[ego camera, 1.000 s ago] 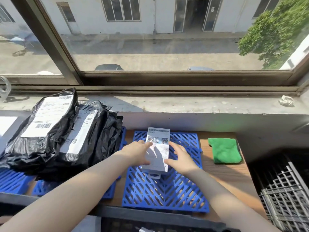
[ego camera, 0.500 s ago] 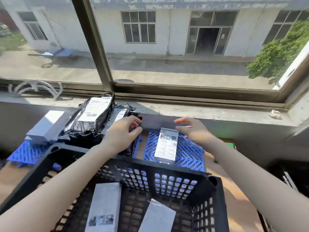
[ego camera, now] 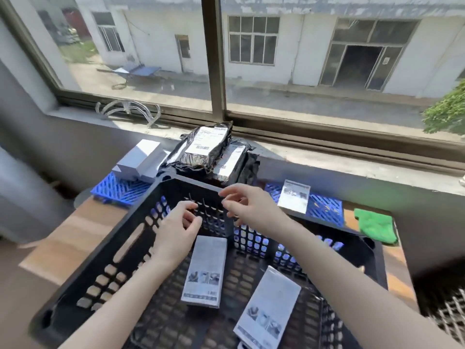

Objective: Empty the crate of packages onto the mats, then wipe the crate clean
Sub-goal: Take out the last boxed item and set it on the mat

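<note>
Window-side wooden worktop. The left hand and right hand, empty and relaxed, have left the white carton on the blue slatted mat, centre right, for two grey cartons remaining in the black plastic crate.

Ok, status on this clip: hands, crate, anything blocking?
Left hand, right hand empty, over black crate. Middle box and right box inside. Nothing covering them.

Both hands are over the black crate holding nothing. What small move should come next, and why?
Probably lower the left hand onto the white box right under it in the crate and grip it, to carry it to a blue mat. Both hands hold nothing, and two boxes lie in the crate, so it isn't empty yet.
</note>
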